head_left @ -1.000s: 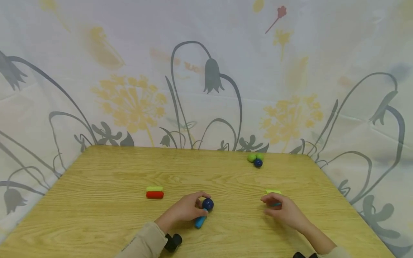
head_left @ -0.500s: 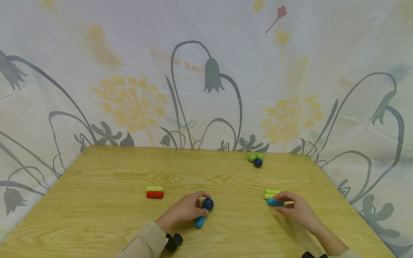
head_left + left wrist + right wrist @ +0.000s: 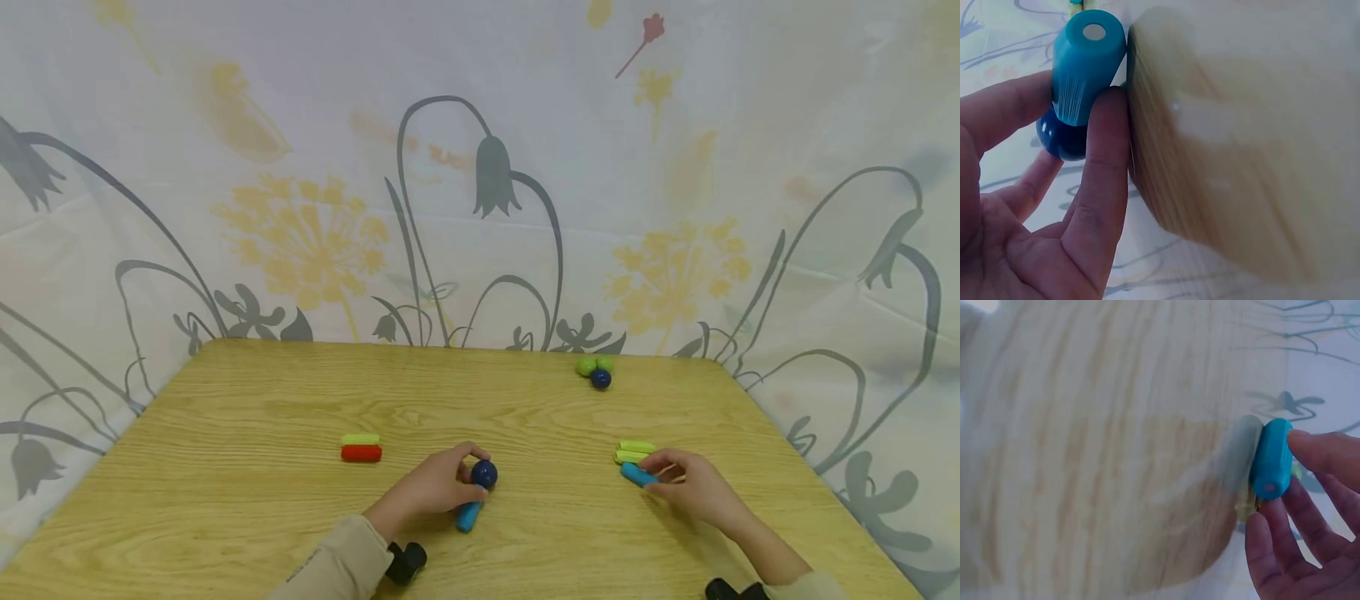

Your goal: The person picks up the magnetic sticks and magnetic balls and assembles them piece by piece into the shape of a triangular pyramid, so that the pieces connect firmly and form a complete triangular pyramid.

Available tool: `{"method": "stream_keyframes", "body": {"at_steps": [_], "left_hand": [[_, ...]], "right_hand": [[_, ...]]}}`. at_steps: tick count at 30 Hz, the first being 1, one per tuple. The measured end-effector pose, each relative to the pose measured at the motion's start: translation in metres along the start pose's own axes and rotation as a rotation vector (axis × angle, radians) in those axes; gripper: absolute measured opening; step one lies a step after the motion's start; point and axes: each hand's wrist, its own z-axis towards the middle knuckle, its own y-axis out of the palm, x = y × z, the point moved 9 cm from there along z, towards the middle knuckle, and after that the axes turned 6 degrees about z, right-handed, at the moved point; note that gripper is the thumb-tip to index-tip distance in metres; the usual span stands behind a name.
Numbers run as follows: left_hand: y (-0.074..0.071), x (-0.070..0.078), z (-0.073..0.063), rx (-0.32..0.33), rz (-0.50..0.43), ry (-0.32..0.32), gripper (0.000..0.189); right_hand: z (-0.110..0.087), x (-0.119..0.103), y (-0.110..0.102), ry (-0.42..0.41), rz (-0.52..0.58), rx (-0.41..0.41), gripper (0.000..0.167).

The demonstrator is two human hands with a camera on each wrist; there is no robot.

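Observation:
My left hand (image 3: 431, 485) holds a dark blue ball (image 3: 484, 474) and a light blue rod (image 3: 469, 516) joined end to end, thumb and fingers around the spot where they meet. In the left wrist view the rod (image 3: 1088, 62) shows a round metal disc in its end. On the right, my right hand (image 3: 697, 492) pinches one end of a second light blue rod (image 3: 636, 474), which lies slanted on the table. In the right wrist view the thumb presses this rod's side (image 3: 1272, 459). Two yellow-green rods (image 3: 633, 457) lie just behind it.
A red rod (image 3: 362, 453) and a yellow-green rod (image 3: 361, 439) lie side by side at left on the wooden table (image 3: 247, 508). Farther back at right sit two green balls (image 3: 587, 367) and a dark blue ball (image 3: 601, 379). A patterned cloth (image 3: 337, 150) hangs behind.
My right hand has drawn back to the right, uncovering the rods there. The second blue rod's right end has swung toward me. The left hand has hardly moved.

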Motion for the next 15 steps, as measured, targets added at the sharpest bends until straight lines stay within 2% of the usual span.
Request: {"method": "stream_keyframes", "body": {"at_steps": [5,10,15], "left_hand": [[-0.002,0.001,0.000,0.021,-0.028,-0.013,0.038],[-0.005,0.000,0.001,0.056,-0.029,-0.028,0.032],[-0.006,0.001,0.001,0.081,0.036,-0.011,0.029]], "right_hand": [[-0.001,0.001,0.006,-0.019,0.035,-0.067,0.028],[0.000,0.001,0.008,-0.012,0.024,-0.061,0.025],[0.001,-0.005,0.014,0.012,0.012,-0.057,0.023]]}}
